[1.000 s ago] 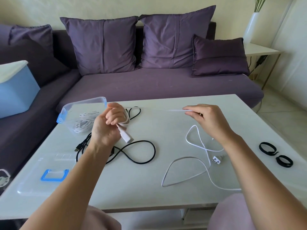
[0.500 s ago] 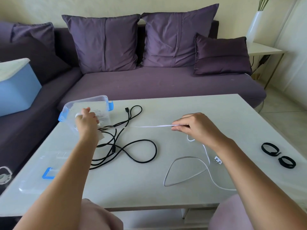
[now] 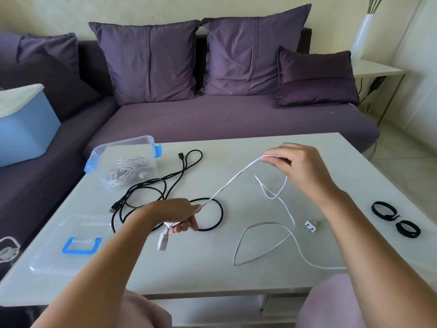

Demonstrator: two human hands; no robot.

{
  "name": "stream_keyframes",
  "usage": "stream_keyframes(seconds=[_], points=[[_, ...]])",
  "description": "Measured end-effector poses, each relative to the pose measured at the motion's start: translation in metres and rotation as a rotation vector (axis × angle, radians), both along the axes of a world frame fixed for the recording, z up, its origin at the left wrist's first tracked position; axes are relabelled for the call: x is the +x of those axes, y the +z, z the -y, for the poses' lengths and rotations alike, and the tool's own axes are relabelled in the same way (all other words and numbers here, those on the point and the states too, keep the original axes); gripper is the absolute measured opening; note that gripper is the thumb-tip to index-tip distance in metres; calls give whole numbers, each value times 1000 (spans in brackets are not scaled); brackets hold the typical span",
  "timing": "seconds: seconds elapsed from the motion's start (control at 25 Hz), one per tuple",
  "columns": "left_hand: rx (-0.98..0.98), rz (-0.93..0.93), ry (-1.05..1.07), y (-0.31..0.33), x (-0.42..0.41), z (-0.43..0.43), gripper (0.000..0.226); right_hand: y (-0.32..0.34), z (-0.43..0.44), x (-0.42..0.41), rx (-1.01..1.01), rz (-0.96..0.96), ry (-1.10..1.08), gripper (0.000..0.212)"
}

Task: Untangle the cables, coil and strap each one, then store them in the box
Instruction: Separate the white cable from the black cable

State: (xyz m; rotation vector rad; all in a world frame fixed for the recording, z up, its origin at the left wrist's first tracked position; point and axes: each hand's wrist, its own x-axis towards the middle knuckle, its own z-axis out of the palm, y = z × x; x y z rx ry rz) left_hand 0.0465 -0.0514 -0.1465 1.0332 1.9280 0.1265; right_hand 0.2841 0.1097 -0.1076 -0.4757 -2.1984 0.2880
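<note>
The left hand [image 3: 176, 215], low and left of centre in the frame, has its fingers curled round the white cable [image 3: 233, 183] close to one end. The white connector [image 3: 163, 240] dangles just below the fist. From there the cable rises in a nearly straight line to the right hand [image 3: 301, 171], which is raised above the counter [image 3: 208, 268] right of centre and pinches the cable between thumb and curled fingers. Beyond that grip the cable drops, crosses itself once and lies in loose loops on the counter, running off under the right forearm at the lower right. A small white two-pin plug [image 3: 310, 226] lies just beside those loops.

A black cable [image 3: 184, 166] sprawls uncoiled behind and under the left hand, one of its loops showing just past the knuckles. The clear storage box [image 3: 123, 142] with blue latches stands at the counter's far left corner and holds a coiled white cable [image 3: 125, 172]. Its clear lid [image 3: 54, 252], which has a blue handle, lies flat at the lower left. Two black straps [image 3: 384, 210] — each closed into a ring — lie near each other at the right edge of the counter, well apart from the cables.

Behind the counter is a purple sofa [image 3: 236, 119] with cushions, a blue bin [image 3: 26, 129] on its left part, and a white vase [image 3: 361, 36] at the upper right.
</note>
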Motion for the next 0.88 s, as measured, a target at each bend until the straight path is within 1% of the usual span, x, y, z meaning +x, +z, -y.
stream_keyframes(seconds=[0.04, 0.08, 0.12, 0.16, 0.24, 0.28, 0.32, 0.36, 0.44, 0.52, 0.6, 0.68, 0.72, 0.76, 0.8, 0.84, 0.88], points=[[-8, 104, -41, 7, 5, 3, 61, 2, -3, 4, -6, -32, -13, 19], [4, 247, -68, 15, 7, 6, 67, 3, -7, 7, -18, -62, -23, 18], [21, 439, -97, 22, 6, 7, 69, 4, -10, 10, -37, -85, -31, 18], [24, 695, -139, 27, 4, 7, 67, 3, -12, 11, -61, -90, -36, 18], [-1, 1293, -225, 35, -1, 8, 55, -2, -14, 11, -108, -56, -39, 19], [19, 1492, -269, 37, -2, 9, 50, -5, -14, 9, -131, -27, -35, 20], [70, 1586, -295, 38, -3, 9, 47, -8, -14, 7, -150, 1, -33, 21], [132, 1622, -296, 39, -5, 10, 46, -10, -14, 5, -167, 25, -32, 21], [252, 1716, -233, 39, -8, 12, 43, -12, -13, 1, -207, 61, -23, 21], [413, 1857, -106, 40, -12, 12, 38, -15, -5, -5, -241, 100, 9, 19], [562, 2005, 93, 42, -20, 12, 34, -21, 9, -17, -266, 205, 56, 19], [705, 2079, 342, 42, -26, 10, 33, -30, 29, -32, -263, 365, 116, 22], [796, 2026, 492, 40, -27, 9, 35, -36, 39, -40, -234, 428, 149, 25], [909, 1879, 653, 40, -26, 6, 37, -40, 47, -46, -190, 478, 177, 28], [1018, 1654, 797, 40, -26, 4, 38, -43, 56, -51, -142, 523, 200, 30], [1095, 1412, 878, 40, -25, 0, 37, -46, 64, -56, -97, 570, 217, 32], [1140, 1185, 901, 39, -23, -5, 35, -47, 71, -59, -59, 612, 234, 33]])
